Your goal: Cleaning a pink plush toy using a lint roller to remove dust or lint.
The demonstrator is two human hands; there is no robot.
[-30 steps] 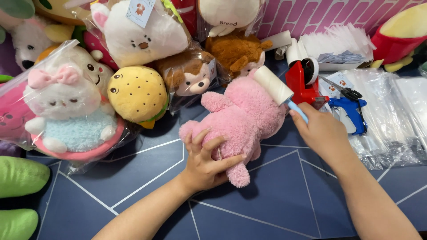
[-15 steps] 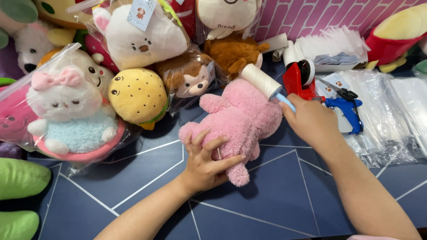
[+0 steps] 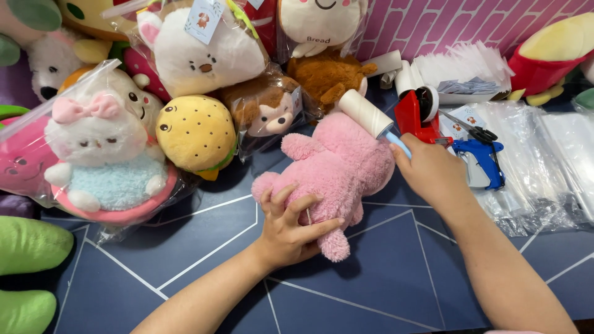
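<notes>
left hand (image 3: 289, 226) splayed flat, right hand (image 3: 433, 171) fisted

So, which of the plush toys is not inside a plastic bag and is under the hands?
The pink plush toy: unbagged, left hand pressing it, lint roller on it.

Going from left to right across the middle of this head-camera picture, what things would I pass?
White bunny plush with a pink bow → yellow burger-shaped plush → left hand pressing on the pink plush toy → right hand holding the lint roller → blue tagging gun → clear plastic bags.
</notes>
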